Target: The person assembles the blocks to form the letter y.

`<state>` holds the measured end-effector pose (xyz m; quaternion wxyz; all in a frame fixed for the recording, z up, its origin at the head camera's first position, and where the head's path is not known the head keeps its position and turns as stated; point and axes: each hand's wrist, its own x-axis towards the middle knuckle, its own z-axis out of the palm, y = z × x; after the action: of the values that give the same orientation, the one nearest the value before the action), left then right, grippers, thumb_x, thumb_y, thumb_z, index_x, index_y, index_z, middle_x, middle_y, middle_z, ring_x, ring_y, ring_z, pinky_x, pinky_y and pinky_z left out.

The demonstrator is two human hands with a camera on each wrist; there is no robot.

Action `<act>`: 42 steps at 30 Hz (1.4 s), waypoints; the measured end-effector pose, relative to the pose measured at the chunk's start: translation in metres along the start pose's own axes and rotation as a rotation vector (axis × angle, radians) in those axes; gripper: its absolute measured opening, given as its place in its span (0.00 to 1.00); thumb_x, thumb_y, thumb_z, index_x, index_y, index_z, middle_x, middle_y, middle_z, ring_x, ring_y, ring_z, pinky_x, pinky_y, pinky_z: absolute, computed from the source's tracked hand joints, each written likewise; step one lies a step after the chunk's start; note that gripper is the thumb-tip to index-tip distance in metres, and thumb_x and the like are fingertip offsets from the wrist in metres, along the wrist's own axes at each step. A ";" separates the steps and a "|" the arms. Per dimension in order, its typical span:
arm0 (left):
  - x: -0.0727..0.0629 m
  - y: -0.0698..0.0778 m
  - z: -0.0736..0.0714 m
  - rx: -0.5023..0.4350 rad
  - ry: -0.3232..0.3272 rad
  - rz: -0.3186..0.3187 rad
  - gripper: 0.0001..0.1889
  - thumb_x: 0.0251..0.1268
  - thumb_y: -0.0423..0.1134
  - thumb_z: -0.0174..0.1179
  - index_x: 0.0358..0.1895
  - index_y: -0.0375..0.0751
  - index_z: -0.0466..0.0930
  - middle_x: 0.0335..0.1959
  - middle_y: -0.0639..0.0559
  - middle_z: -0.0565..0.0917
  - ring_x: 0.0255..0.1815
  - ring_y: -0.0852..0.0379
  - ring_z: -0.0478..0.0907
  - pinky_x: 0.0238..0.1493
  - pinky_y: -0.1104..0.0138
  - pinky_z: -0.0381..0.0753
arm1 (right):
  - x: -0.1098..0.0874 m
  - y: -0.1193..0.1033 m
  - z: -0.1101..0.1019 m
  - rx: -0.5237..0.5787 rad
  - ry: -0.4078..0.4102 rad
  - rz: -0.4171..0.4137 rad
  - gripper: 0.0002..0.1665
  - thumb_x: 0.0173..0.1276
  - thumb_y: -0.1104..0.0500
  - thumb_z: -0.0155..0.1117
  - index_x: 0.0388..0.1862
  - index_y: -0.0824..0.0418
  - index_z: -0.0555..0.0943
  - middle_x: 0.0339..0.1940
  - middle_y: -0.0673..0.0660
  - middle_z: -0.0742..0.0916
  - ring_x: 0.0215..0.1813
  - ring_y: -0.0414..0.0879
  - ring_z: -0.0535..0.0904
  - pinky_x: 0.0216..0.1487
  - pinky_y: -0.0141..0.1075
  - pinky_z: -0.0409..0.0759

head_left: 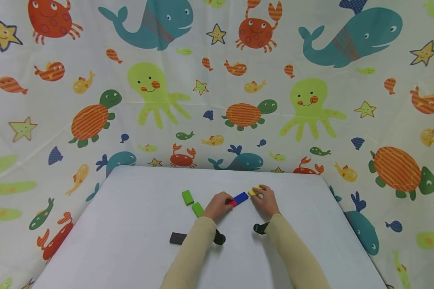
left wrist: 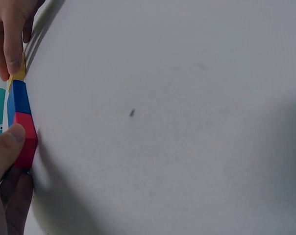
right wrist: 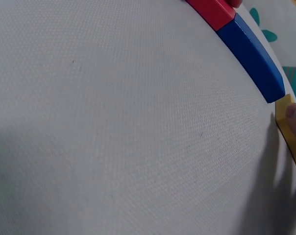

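The left hand pinches a red block, its thumb on one face in the left wrist view. End to end with the red block lies a blue block, which neither hand holds. At the blue block's far end is a yellow block, gripped by the fingers of the right hand. The yellow block sits very close to the blue one; whether they touch I cannot tell. Part of the red block is covered by the left hand in the head view.
Two green blocks lie left of the left hand, one partly behind it. A dark block sits beside the left forearm, partly hidden by the sleeve. The white table ends at a sea-animal curtain.
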<state>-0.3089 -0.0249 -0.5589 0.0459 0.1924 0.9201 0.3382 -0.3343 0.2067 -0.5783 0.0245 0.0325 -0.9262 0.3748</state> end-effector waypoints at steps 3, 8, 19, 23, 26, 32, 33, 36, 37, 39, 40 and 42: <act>-0.001 0.000 0.000 -0.003 -0.002 -0.009 0.13 0.62 0.34 0.66 0.50 0.36 0.84 0.43 0.48 0.81 0.45 0.54 0.77 0.54 0.61 0.78 | 0.001 0.000 0.001 -0.008 -0.005 -0.007 0.24 0.68 0.55 0.66 0.60 0.63 0.80 0.68 0.67 0.72 0.70 0.64 0.63 0.70 0.59 0.60; -0.002 0.001 -0.001 -0.001 -0.009 -0.018 0.14 0.63 0.34 0.66 0.51 0.36 0.83 0.44 0.48 0.81 0.46 0.54 0.76 0.54 0.61 0.77 | 0.002 -0.001 0.001 -0.015 -0.023 0.005 0.26 0.68 0.54 0.66 0.62 0.62 0.79 0.67 0.68 0.73 0.70 0.64 0.64 0.70 0.58 0.60; -0.002 0.002 -0.001 -0.004 -0.012 -0.028 0.13 0.63 0.34 0.66 0.50 0.35 0.83 0.43 0.48 0.81 0.46 0.53 0.76 0.55 0.59 0.77 | 0.004 0.000 0.002 -0.015 -0.046 0.004 0.26 0.67 0.54 0.67 0.63 0.61 0.78 0.66 0.67 0.74 0.69 0.63 0.65 0.69 0.58 0.61; -0.001 0.001 0.000 -0.008 -0.010 -0.029 0.14 0.63 0.34 0.66 0.50 0.35 0.83 0.43 0.48 0.81 0.46 0.53 0.76 0.55 0.59 0.77 | 0.004 0.001 0.003 -0.010 -0.040 0.006 0.27 0.68 0.54 0.67 0.64 0.62 0.77 0.67 0.66 0.74 0.69 0.63 0.64 0.70 0.58 0.60; -0.001 0.001 0.001 -0.011 -0.007 -0.024 0.14 0.62 0.34 0.66 0.50 0.35 0.83 0.43 0.48 0.81 0.45 0.53 0.76 0.54 0.59 0.77 | 0.004 0.002 0.003 -0.009 -0.038 0.014 0.28 0.68 0.53 0.66 0.64 0.61 0.77 0.68 0.65 0.73 0.70 0.62 0.64 0.70 0.58 0.59; 0.000 0.001 0.001 -0.018 0.000 -0.023 0.13 0.62 0.33 0.66 0.50 0.36 0.83 0.43 0.49 0.81 0.45 0.55 0.77 0.53 0.61 0.78 | 0.004 -0.001 0.001 -0.002 -0.047 0.022 0.28 0.68 0.53 0.66 0.65 0.61 0.77 0.69 0.65 0.72 0.70 0.63 0.62 0.70 0.59 0.58; 0.000 0.001 0.001 -0.017 0.001 -0.021 0.13 0.62 0.33 0.66 0.50 0.36 0.83 0.42 0.49 0.81 0.44 0.55 0.77 0.53 0.61 0.78 | 0.004 -0.001 0.001 -0.003 -0.048 0.019 0.28 0.68 0.53 0.66 0.64 0.61 0.77 0.69 0.65 0.72 0.70 0.64 0.62 0.70 0.60 0.58; -0.001 0.001 0.001 -0.012 0.002 -0.016 0.13 0.62 0.34 0.66 0.50 0.36 0.83 0.43 0.48 0.81 0.45 0.54 0.77 0.53 0.60 0.78 | 0.003 -0.003 0.000 -0.012 -0.058 0.012 0.28 0.69 0.53 0.65 0.65 0.61 0.77 0.69 0.66 0.72 0.70 0.64 0.62 0.70 0.59 0.58; -0.001 0.001 0.001 -0.014 0.002 -0.015 0.13 0.62 0.33 0.66 0.50 0.35 0.83 0.43 0.48 0.81 0.45 0.54 0.77 0.53 0.60 0.78 | 0.003 -0.003 0.000 -0.015 -0.061 0.010 0.28 0.69 0.53 0.65 0.65 0.61 0.76 0.69 0.66 0.72 0.70 0.64 0.62 0.70 0.59 0.58; -0.001 0.001 0.001 -0.013 0.001 -0.013 0.13 0.62 0.33 0.66 0.50 0.35 0.83 0.43 0.48 0.81 0.45 0.54 0.77 0.54 0.59 0.78 | 0.003 -0.003 0.000 -0.025 -0.067 0.004 0.28 0.69 0.53 0.64 0.65 0.61 0.76 0.69 0.66 0.71 0.70 0.64 0.62 0.70 0.60 0.58; -0.001 0.001 0.001 -0.013 0.000 -0.015 0.13 0.63 0.34 0.66 0.50 0.35 0.83 0.43 0.48 0.81 0.45 0.54 0.77 0.54 0.59 0.77 | 0.003 -0.004 -0.001 -0.028 -0.072 0.003 0.28 0.69 0.53 0.64 0.65 0.61 0.76 0.70 0.66 0.71 0.70 0.65 0.62 0.70 0.60 0.59; -0.002 0.001 0.001 -0.014 0.003 -0.012 0.13 0.63 0.33 0.66 0.50 0.35 0.83 0.43 0.47 0.81 0.45 0.53 0.77 0.54 0.59 0.77 | 0.003 -0.004 -0.001 -0.030 -0.078 0.001 0.28 0.69 0.54 0.64 0.66 0.61 0.76 0.70 0.66 0.71 0.70 0.65 0.61 0.70 0.60 0.59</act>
<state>-0.3069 -0.0244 -0.5590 0.0480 0.1862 0.9189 0.3445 -0.3365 0.2043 -0.5746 -0.0113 0.0464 -0.9321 0.3591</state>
